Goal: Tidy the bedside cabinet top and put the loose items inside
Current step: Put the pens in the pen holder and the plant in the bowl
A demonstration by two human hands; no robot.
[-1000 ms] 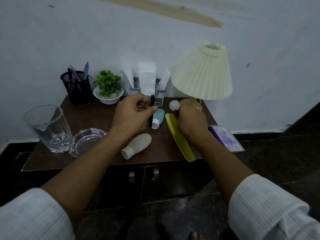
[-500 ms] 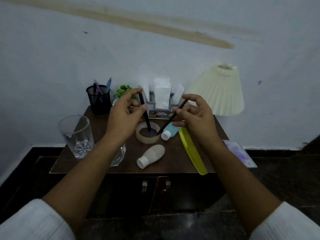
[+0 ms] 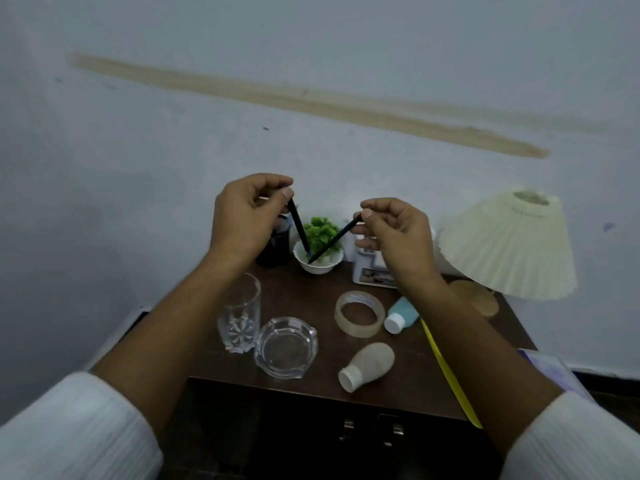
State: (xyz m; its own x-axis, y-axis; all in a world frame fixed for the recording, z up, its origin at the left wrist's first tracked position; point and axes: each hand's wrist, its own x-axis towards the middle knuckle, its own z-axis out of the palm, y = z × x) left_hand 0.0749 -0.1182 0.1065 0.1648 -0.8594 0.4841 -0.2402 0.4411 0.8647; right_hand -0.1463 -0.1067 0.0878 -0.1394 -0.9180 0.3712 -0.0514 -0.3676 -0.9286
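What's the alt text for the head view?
Left hand pinches one black pen, right hand a second pen, tips nearly meeting before a small potted plant. The bedside cabinet top holds a tumbler, ashtray, tape roll, blue bottle and beige bottle.

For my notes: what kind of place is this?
Probably a bedroom corner: a dark wooden bedside cabinet against a plain wall, with a cream pleated-shade table lamp and a clear drinking glass on it.

This is a home bedroom: a dark bedside cabinet point(image 3: 303, 297) stands against a painted wall point(image 3: 311, 46), with a pleated-shade lamp point(image 3: 509, 244) at its back right corner, a potted plant point(image 3: 322, 233) at its back edge and a drinking glass point(image 3: 240, 317) near its left edge.
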